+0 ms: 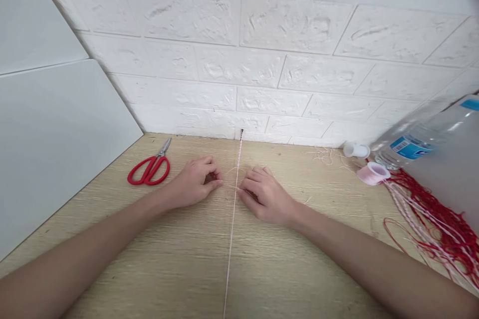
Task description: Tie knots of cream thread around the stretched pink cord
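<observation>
A pale pink cord (pixel 231 239) runs taut from a small dark anchor (pixel 242 131) at the foot of the wall towards me, with a braided stretch (pixel 240 153) at its far end. Just left of the cord, my left hand (pixel 202 179) pinches a thin light thread (pixel 229 186). On the other side, close against the cord, my right hand (pixel 262 192) is closed with thumb and forefinger on the thread too. Between both hands the thread makes a small loop across the cord. Its ends are too fine to follow.
Red-handled scissors (pixel 149 167) lie left of my left hand. To the right are a pink thread spool (pixel 373 173), a white spool (pixel 356 150), a plastic bottle (pixel 411 147) and a heap of red cords (pixel 441 219). A white brick-patterned wall (pixel 258 70) bounds the wooden table (pixel 179 269).
</observation>
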A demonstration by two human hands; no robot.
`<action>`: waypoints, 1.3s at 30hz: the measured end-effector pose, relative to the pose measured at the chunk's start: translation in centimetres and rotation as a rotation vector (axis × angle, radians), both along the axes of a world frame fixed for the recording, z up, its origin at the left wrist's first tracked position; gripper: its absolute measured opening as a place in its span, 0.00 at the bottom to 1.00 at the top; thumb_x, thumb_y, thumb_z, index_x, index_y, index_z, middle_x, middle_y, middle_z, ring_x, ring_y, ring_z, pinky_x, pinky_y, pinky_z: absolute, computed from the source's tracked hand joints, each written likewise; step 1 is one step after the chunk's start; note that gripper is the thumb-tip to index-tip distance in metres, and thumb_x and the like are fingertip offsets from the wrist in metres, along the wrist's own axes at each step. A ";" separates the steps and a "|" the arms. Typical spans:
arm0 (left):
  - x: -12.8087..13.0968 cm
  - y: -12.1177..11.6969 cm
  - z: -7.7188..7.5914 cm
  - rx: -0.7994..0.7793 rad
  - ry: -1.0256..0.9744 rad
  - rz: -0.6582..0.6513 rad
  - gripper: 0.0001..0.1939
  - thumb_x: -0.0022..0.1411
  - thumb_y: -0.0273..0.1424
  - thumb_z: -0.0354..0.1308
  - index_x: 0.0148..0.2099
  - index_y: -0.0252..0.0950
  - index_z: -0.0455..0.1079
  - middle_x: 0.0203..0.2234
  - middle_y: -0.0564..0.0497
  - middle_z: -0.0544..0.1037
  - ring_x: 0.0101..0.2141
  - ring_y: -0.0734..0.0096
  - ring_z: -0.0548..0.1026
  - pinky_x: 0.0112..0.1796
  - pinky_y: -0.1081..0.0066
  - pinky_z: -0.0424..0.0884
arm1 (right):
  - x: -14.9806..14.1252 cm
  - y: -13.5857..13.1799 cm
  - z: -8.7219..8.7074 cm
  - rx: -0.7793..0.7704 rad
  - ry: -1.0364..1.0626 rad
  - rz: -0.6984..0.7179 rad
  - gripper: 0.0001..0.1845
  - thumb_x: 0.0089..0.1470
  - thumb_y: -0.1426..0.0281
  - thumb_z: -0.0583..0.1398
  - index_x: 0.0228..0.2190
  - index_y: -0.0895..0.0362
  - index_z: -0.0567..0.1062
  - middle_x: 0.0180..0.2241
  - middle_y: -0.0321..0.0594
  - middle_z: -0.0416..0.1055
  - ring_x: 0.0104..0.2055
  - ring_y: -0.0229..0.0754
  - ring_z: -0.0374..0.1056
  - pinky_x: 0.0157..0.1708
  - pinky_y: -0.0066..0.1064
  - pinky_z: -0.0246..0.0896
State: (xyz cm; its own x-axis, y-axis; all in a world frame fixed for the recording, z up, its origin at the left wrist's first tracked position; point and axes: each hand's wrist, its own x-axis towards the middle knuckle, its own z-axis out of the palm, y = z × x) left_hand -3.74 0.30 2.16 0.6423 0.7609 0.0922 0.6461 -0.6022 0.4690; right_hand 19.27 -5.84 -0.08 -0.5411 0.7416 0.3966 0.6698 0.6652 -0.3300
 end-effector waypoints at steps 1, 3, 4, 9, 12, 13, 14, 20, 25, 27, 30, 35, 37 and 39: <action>-0.1 0.2 -0.1 0.005 0.016 0.005 0.10 0.64 0.37 0.53 0.34 0.38 0.70 0.34 0.50 0.71 0.35 0.66 0.69 0.38 0.65 0.65 | 0.0 0.0 0.0 0.002 0.003 -0.003 0.14 0.63 0.69 0.52 0.25 0.57 0.65 0.28 0.39 0.65 0.35 0.41 0.57 0.38 0.36 0.49; -0.3 0.4 -0.2 0.020 0.042 0.021 0.11 0.65 0.37 0.51 0.34 0.38 0.70 0.34 0.51 0.71 0.36 0.65 0.69 0.40 0.64 0.64 | 0.0 0.0 -0.1 0.007 0.011 -0.013 0.14 0.63 0.69 0.53 0.25 0.57 0.65 0.29 0.39 0.64 0.36 0.42 0.57 0.39 0.36 0.50; -0.3 0.5 -0.2 0.030 0.051 0.032 0.11 0.66 0.37 0.51 0.34 0.38 0.69 0.34 0.51 0.71 0.37 0.65 0.69 0.40 0.63 0.63 | 0.0 0.0 -0.1 0.008 0.017 -0.019 0.13 0.63 0.69 0.53 0.25 0.57 0.65 0.29 0.39 0.64 0.36 0.42 0.57 0.39 0.36 0.50; -0.7 1.1 -0.1 0.050 0.045 0.071 0.12 0.66 0.38 0.51 0.34 0.37 0.69 0.34 0.50 0.72 0.37 0.64 0.69 0.41 0.63 0.62 | 0.0 -0.1 -0.2 0.006 0.036 -0.060 0.13 0.62 0.69 0.53 0.25 0.57 0.65 0.31 0.40 0.63 0.37 0.42 0.56 0.39 0.36 0.52; -0.8 1.5 -0.1 0.039 0.018 0.070 0.13 0.65 0.40 0.51 0.34 0.37 0.69 0.33 0.50 0.72 0.37 0.64 0.69 0.39 0.64 0.62 | 0.0 0.0 -0.2 0.009 0.033 -0.073 0.13 0.62 0.69 0.53 0.25 0.57 0.65 0.31 0.41 0.63 0.36 0.42 0.56 0.39 0.36 0.52; -0.9 1.6 0.0 0.034 0.013 0.067 0.13 0.65 0.40 0.52 0.34 0.37 0.69 0.33 0.50 0.72 0.37 0.64 0.69 0.39 0.65 0.62 | 0.0 0.0 -0.2 0.008 0.030 -0.073 0.13 0.62 0.69 0.53 0.25 0.57 0.66 0.31 0.41 0.63 0.36 0.42 0.56 0.38 0.36 0.52; -0.9 1.7 0.0 0.028 0.013 0.063 0.13 0.65 0.40 0.52 0.33 0.37 0.69 0.33 0.50 0.72 0.36 0.64 0.69 0.39 0.65 0.62 | 0.0 0.0 -0.2 0.007 0.028 -0.073 0.13 0.62 0.69 0.53 0.25 0.57 0.66 0.31 0.41 0.63 0.36 0.42 0.56 0.38 0.36 0.52; -1.5 2.3 0.0 0.019 0.025 0.056 0.13 0.65 0.40 0.53 0.33 0.38 0.69 0.32 0.50 0.73 0.34 0.65 0.69 0.36 0.66 0.61 | 0.0 0.0 -0.1 0.008 0.027 -0.071 0.14 0.63 0.69 0.53 0.25 0.57 0.65 0.31 0.41 0.63 0.36 0.43 0.57 0.39 0.37 0.52; -2.3 3.0 -0.5 0.135 0.059 0.142 0.12 0.65 0.40 0.52 0.34 0.38 0.69 0.32 0.50 0.74 0.37 0.63 0.70 0.38 0.65 0.61 | 0.0 -0.1 -0.1 0.001 0.028 -0.071 0.13 0.62 0.69 0.53 0.25 0.57 0.66 0.31 0.41 0.63 0.36 0.43 0.57 0.39 0.36 0.52; -2.6 3.4 -0.8 0.188 0.079 0.182 0.12 0.65 0.40 0.52 0.34 0.38 0.69 0.32 0.50 0.74 0.38 0.62 0.70 0.39 0.64 0.61 | 0.0 -0.1 -0.1 -0.009 0.030 -0.071 0.13 0.62 0.69 0.53 0.26 0.57 0.67 0.31 0.41 0.64 0.36 0.43 0.57 0.39 0.36 0.52; -2.9 3.8 -1.2 0.233 0.097 0.240 0.12 0.65 0.40 0.52 0.34 0.38 0.68 0.32 0.50 0.74 0.38 0.61 0.70 0.40 0.63 0.61 | 0.0 -0.1 0.0 -0.017 0.046 -0.067 0.10 0.62 0.70 0.53 0.30 0.57 0.70 0.32 0.42 0.65 0.37 0.43 0.59 0.39 0.37 0.53; -2.6 3.4 -1.0 0.286 0.083 0.308 0.11 0.64 0.39 0.53 0.35 0.37 0.69 0.34 0.47 0.73 0.39 0.59 0.70 0.41 0.61 0.62 | 0.0 0.0 -0.1 -0.034 0.107 -0.116 0.09 0.59 0.70 0.57 0.42 0.57 0.68 0.35 0.42 0.68 0.39 0.45 0.62 0.41 0.38 0.54; -2.1 2.6 -0.7 0.316 0.058 0.291 0.10 0.64 0.38 0.52 0.38 0.38 0.70 0.36 0.47 0.72 0.41 0.58 0.70 0.43 0.60 0.63 | -0.1 0.1 -0.3 -0.050 0.108 -0.178 0.10 0.57 0.68 0.59 0.40 0.56 0.67 0.34 0.41 0.69 0.38 0.45 0.62 0.40 0.38 0.54; -1.5 1.7 -0.4 0.269 -0.009 0.250 0.10 0.65 0.37 0.50 0.41 0.38 0.69 0.38 0.48 0.72 0.40 0.61 0.71 0.42 0.62 0.65 | -0.1 0.1 -0.4 -0.056 0.086 -0.221 0.09 0.56 0.66 0.60 0.35 0.56 0.66 0.33 0.40 0.68 0.37 0.45 0.62 0.39 0.37 0.54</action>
State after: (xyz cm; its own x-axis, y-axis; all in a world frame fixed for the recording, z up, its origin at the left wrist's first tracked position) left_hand -5.22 2.00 1.73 0.4376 0.8420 0.3155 0.7855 -0.5287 0.3217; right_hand 19.19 -5.70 -0.50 -0.3296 0.8603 0.3889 0.7646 0.4849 -0.4246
